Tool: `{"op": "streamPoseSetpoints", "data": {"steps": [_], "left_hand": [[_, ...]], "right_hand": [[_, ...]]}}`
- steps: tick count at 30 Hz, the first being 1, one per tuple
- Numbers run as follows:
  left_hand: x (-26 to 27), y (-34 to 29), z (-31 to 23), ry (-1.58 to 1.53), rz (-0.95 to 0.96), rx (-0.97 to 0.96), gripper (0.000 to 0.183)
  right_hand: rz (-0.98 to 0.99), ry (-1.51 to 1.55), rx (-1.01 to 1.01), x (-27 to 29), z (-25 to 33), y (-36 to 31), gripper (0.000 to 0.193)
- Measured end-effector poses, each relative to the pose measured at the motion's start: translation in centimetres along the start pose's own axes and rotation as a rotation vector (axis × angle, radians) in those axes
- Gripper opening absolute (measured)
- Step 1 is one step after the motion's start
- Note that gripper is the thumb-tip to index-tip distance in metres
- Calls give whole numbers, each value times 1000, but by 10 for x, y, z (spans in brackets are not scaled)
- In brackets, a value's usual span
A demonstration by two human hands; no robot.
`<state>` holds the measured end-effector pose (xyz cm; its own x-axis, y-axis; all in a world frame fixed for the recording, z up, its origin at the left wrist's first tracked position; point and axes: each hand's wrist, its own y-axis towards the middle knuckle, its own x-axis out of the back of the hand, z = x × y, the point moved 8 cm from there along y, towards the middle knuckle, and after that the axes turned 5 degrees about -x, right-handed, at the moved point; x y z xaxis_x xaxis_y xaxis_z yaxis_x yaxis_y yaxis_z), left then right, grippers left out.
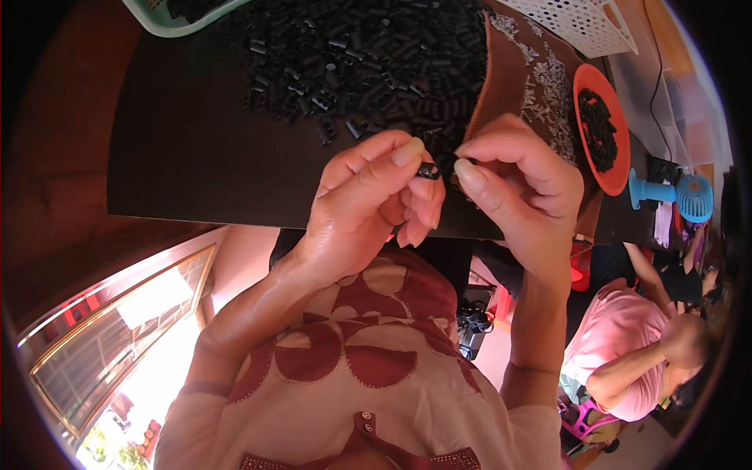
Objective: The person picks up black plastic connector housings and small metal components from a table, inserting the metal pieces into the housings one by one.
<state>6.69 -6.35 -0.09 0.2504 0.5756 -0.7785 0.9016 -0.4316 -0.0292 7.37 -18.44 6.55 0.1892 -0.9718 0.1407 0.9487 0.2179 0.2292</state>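
Between the thumb and forefinger of my left hand (364, 192), a small black plastic piece (428, 170) is pinched with its end toward the right. My right hand (529, 184) faces it a short way off, its thumb and forefinger closed together. Something tiny and dark shows at those fingertips, too small to name. Both hands are raised over the front edge of the dark table (188, 172). Just beyond them spreads a large heap of short black plastic pieces (352, 66). Small silvery screw-like parts (552, 98) lie on a brown cloth (501, 78) beyond my right hand.
Right of the cloth stands an orange-red plate (619, 168) holding black pieces, near a small blue fan (693, 197). A white perforated basket (583, 27) is at the far right, a pale green tray (168, 30) at the far left. A person in pink (619, 345) sits at right.
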Motion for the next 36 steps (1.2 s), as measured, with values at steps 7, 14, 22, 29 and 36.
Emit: {"op": "streamPoseSetpoints", "data": {"steps": [7,14,22,29,36], "left_hand": [[5,3,4,70,-46,16,31],[6,1,8,69,-43,50,30],[6,-2,8,75,-21,49,31],[3,-2,8,154,30,64,31],[1,-1,8,159,55,55,28]], "right_hand": [[-23,233,-168,-1,-15,-6,18],[-83,254,-228,-2,-13,-9,16],[-42,192,-149,-3,-4,-14,13],[-39,166,-153,-2,-3,-19,15],[-62,61,-86,-2,4,-21,17]]}}
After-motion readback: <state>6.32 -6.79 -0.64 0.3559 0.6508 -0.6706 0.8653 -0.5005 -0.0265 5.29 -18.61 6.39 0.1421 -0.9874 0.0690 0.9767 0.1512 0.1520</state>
